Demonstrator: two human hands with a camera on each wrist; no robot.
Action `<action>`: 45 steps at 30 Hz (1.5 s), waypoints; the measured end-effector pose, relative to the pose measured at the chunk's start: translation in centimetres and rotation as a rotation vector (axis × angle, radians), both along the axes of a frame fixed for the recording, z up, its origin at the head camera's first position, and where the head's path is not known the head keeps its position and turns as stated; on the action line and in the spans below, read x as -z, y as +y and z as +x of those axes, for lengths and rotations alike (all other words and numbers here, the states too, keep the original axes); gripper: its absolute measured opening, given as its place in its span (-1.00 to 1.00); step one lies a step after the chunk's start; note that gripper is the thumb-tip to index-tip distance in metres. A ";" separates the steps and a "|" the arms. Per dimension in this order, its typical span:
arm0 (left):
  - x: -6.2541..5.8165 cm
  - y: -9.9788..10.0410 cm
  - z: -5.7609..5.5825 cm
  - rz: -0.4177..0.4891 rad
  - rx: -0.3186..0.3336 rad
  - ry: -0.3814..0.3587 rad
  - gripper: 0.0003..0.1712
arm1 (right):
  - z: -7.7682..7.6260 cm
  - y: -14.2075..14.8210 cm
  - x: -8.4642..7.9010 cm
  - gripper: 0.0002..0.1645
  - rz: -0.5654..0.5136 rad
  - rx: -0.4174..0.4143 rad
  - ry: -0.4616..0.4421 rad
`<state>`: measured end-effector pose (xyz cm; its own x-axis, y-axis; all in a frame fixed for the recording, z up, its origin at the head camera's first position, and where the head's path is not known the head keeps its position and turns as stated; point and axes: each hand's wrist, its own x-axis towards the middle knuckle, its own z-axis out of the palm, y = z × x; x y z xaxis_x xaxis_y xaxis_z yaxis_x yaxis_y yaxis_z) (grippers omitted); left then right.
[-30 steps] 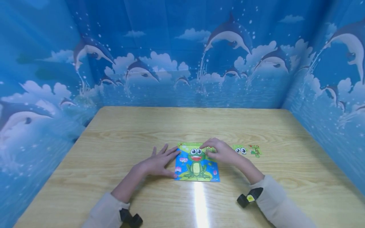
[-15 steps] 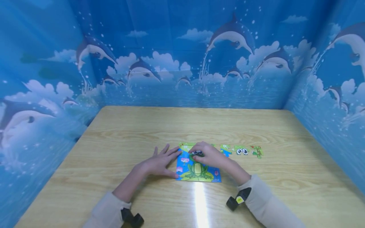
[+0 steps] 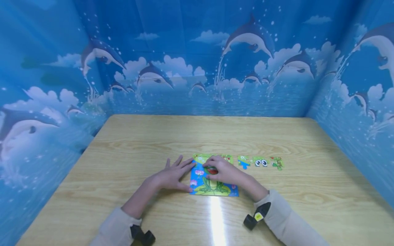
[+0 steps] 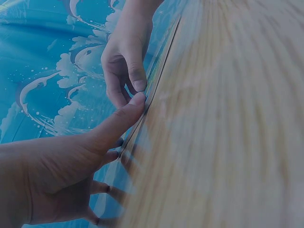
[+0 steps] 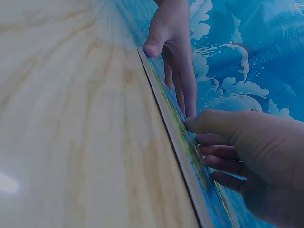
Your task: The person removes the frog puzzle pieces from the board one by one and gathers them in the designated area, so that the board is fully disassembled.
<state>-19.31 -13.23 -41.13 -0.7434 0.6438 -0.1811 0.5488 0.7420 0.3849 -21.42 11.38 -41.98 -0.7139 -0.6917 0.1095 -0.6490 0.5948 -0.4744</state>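
Note:
A square frog jigsaw puzzle (image 3: pixel 197 188) lies on the wooden table, showing a green frog against blue and green. My left hand (image 3: pixel 173 175) is spread along its left side, thumb and fingertips touching the edge. Over the frog's head, my right hand (image 3: pixel 226 171) has bent fingers and thumb around a puzzle piece (image 3: pixel 212 170) with the red mouth, low against the board. The frog's eyes are hidden there. In the right wrist view the right hand (image 5: pixel 256 156) has its fingertips at the puzzle's surface, with the left hand (image 5: pixel 175 52) beyond.
To the right of the puzzle lie three loose pieces in a row: a green-and-blue piece (image 3: pixel 244 162), a piece with two eyes (image 3: pixel 261 162) and a green-and-brown piece (image 3: pixel 277 163). Dolphin-print curtains (image 3: pixel 184 68) surround the table (image 3: pixel 147 133) at the back and sides.
My right hand has moved left from the puzzle's upper right onto the frog's head, then slightly down, uncovering the green-and-blue piece. The left hand has stayed on the puzzle's edge.

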 end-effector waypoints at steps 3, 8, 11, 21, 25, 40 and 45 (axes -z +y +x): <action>0.0 0.0 0.0 0.002 -0.003 -0.004 0.09 | 0.0 0.0 0.0 -0.51 0.007 0.001 -0.010; 0.0 -0.1 -0.1 0.000 -0.008 -0.010 0.09 | 0.0 -0.2 -0.2 -0.52 0.008 0.000 -0.034; 0.1 -0.1 -0.1 -0.001 -0.007 -0.007 0.10 | 0.1 -0.2 -0.4 -0.52 0.013 0.005 -0.041; 0.0 -0.1 -0.1 0.009 -0.012 -0.019 0.10 | 0.2 -0.3 -0.4 -0.54 -0.010 0.000 -0.030; 0.0 -0.1 -0.1 0.012 -0.011 -0.018 0.10 | 0.2 -0.2 -0.3 -0.54 -0.017 -0.005 -0.029; 0.3 0.3 -0.1 0.031 -0.056 0.007 -0.05 | 0.3 -0.3 -0.2 -0.53 -0.031 0.014 -0.076; 0.5 0.9 0.0 0.057 -0.106 0.055 -0.11 | 0.3 -0.3 -0.2 -0.53 -0.032 0.017 -0.080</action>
